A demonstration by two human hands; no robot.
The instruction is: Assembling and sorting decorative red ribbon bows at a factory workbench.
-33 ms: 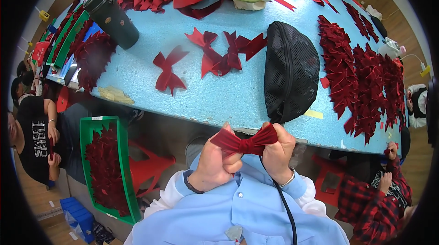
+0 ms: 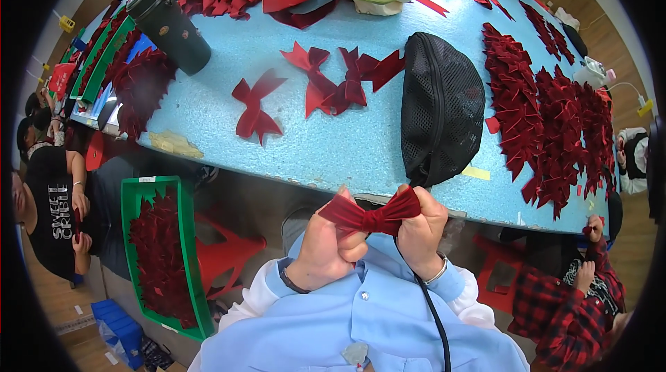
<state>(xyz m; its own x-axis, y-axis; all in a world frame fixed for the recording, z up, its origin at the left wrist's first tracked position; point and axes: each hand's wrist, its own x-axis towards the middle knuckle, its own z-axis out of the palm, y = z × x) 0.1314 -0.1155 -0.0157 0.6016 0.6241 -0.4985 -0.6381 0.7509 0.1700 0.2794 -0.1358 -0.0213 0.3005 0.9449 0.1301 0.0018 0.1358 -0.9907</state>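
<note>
A dark red velvet bow [image 2: 374,220] is stretched between my two hands, just off the table's near edge, its knot in the middle. My left hand [image 2: 326,250] pinches the bow's left end, fingers curled. The right end is gripped by my right hand [image 2: 424,227], thumb and fingers pressed together. Beyond my hands, a loose red bow [image 2: 258,108] lies on the blue table [image 2: 229,157]. Farther off are two more bows, one on the left [image 2: 316,77] and another beside it [image 2: 352,77], with a short red ribbon piece [image 2: 387,71] next to them.
A black mesh pouch [image 2: 444,108] lies close beyond my right hand. A dark green flask [image 2: 168,28] stands far left. Piled bows [image 2: 513,101] cover the table's right side. A green crate [image 2: 184,261] of bows stands at my left. Co-workers sit on both sides.
</note>
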